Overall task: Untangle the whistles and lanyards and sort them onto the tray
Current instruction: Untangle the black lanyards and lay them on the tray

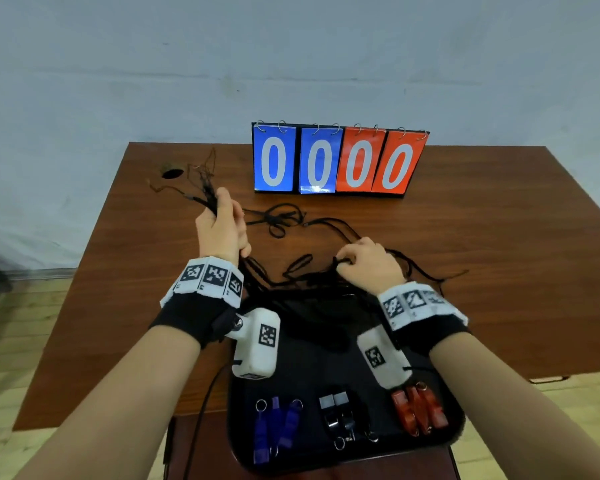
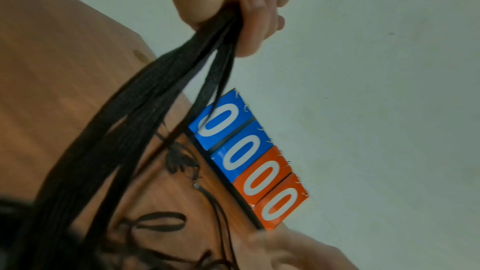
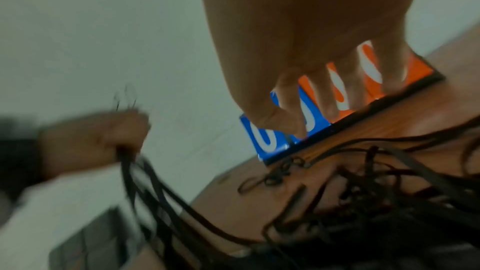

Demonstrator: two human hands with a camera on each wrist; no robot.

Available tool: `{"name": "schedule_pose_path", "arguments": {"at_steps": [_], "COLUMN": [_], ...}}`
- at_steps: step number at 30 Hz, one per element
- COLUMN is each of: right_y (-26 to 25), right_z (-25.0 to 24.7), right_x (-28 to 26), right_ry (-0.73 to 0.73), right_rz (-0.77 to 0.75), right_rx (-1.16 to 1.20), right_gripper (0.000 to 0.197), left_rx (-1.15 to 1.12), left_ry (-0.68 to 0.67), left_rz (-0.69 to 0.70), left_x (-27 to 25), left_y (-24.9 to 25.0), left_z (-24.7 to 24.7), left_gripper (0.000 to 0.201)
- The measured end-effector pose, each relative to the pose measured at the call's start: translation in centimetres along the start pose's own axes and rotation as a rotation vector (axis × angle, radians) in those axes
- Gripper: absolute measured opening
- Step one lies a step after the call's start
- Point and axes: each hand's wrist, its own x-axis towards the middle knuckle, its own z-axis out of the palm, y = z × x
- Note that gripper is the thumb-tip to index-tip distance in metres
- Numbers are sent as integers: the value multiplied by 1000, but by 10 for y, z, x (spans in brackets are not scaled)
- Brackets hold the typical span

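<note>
The left hand [image 1: 222, 226] grips a raised bundle of black lanyards [image 2: 145, 122]; the right hand [image 1: 368, 261] pinches cords in the tangle [image 1: 312, 285] at the tray's [image 1: 459, 424] far edge. Pulling hard could tighten knots or drag sorted whistles [image 1: 340, 419] off

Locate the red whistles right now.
In the head view the red whistles lie in the near right corner of the black tray, right of the black whistles and just below the right hand's wrist camera.
</note>
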Motion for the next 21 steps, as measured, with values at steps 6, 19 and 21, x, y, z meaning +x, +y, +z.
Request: {"name": "schedule_pose_path", "arguments": {"at_steps": [6,19,21], "right_y": [-48,27,36], "right_z": [45,21,18], "right_x": [-15,-15,-16], "right_ry": [-326,-266,-165], "right_rz": [-469,79,183], "right_rx": [389,-63,-203], "right_gripper": [65,30,35], "left_rx": [61,202,209], "left_ry": [-203,123,159], "left_rz": [15,51,31], "left_x": [-22,-10,-8], "left_y": [22,0,-5], "left_z": [24,-21,-24], "left_gripper": [47,43,43]}}
